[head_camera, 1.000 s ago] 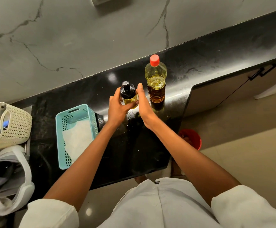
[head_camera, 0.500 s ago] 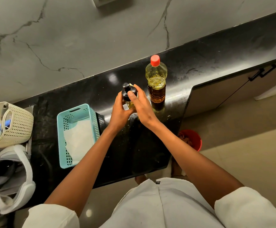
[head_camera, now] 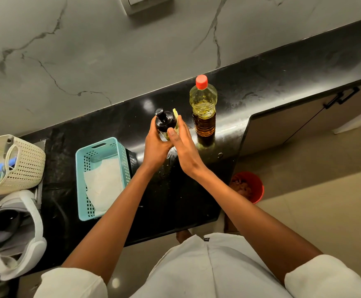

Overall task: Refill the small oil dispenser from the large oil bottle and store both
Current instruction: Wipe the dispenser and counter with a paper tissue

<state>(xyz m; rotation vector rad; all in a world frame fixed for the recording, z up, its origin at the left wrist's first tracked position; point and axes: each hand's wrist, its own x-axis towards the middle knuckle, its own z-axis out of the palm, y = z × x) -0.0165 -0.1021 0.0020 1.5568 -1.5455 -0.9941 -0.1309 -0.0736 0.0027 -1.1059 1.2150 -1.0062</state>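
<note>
Head view looked down on a black worktop (head_camera: 272, 82) where the large oil bottle (head_camera: 203, 112) stood upright with its red cap (head_camera: 201, 81) on, pale oil showing in its upper part and a darker ribbed section below. Just left of that bottle was the small oil dispenser (head_camera: 166, 122), a dark-topped pump bottle with yellowish oil in it, held between both hands. The left hand (head_camera: 157, 145) gripped it from the side away from the bottle, fingers curled round its body. The right hand (head_camera: 185, 147) lay against the side nearer the bottle, fingers fairly straight and pointing up, thumb tip resting on the dispenser's front. Whether the dispenser's base touched the worktop was hidden by the hands. Well left of the bottle sat a teal basket (head_camera: 79, 179) with a white paper sheet (head_camera: 104, 183) inside, and farther left a cream woven basket (head_camera: 29, 168). Below and right of the bottle, down on the floor, stood a red bucket (head_camera: 258, 188).
</note>
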